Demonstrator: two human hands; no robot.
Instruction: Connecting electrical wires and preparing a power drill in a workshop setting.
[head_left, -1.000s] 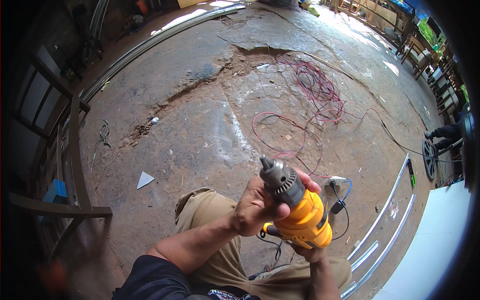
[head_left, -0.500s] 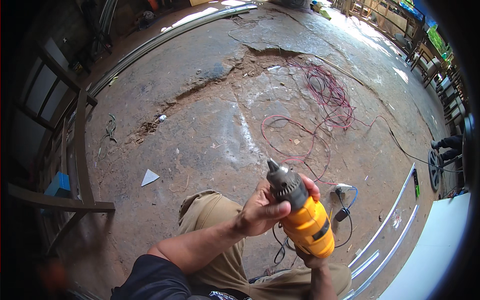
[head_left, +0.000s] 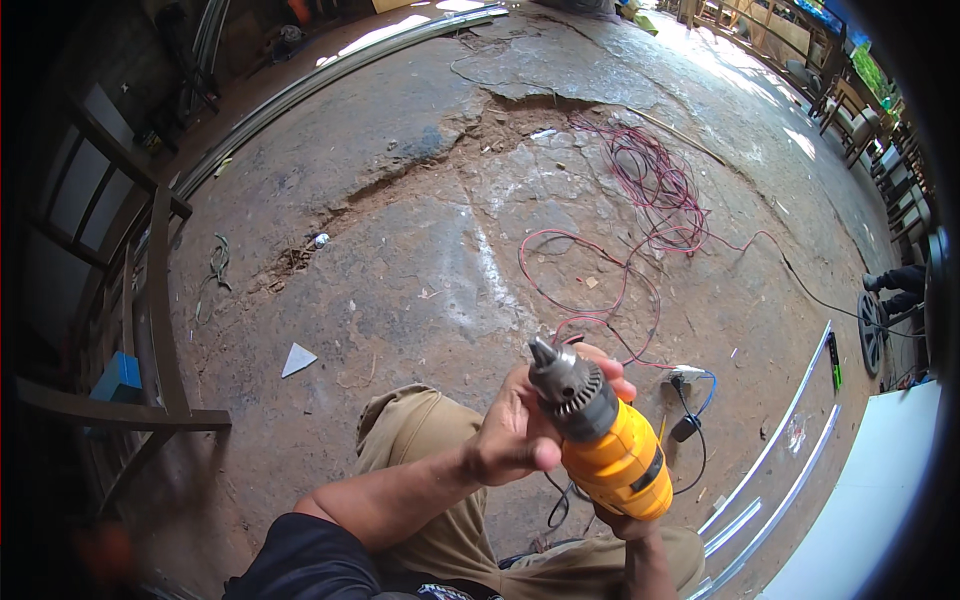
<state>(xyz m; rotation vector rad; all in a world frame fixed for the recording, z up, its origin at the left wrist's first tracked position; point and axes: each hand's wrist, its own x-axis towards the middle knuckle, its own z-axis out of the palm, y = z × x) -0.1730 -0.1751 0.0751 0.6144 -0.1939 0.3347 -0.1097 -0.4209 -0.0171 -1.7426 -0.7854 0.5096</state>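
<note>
A yellow power drill [head_left: 622, 455] is tilted up in front of my lap, its grey toothed chuck [head_left: 570, 385] pointing up and away from me. The chuck's jaws look closed, with no bit showing between them. My left hand [head_left: 515, 425] curls round the front of the drill at the chuck, its fingertips showing on the far side and its thumb along the near side. Beneath the drill body my right hand [head_left: 630, 524] grips the handle, mostly hidden by the housing.
A power strip [head_left: 684, 376] with a black plug lies right of the drill. Red cable [head_left: 655, 185] is heaped on the cracked floor [head_left: 400, 290]. Metal strips [head_left: 770, 440] and a white panel [head_left: 870, 480] lie at right. A brown metal frame [head_left: 165, 300] stands left, near a white triangular scrap [head_left: 298, 360].
The drill has dropped slightly toward me, and its chuck has turned a little. My left thumb has slid down and away from the chuck's collar. My right hand keeps its grip.
</note>
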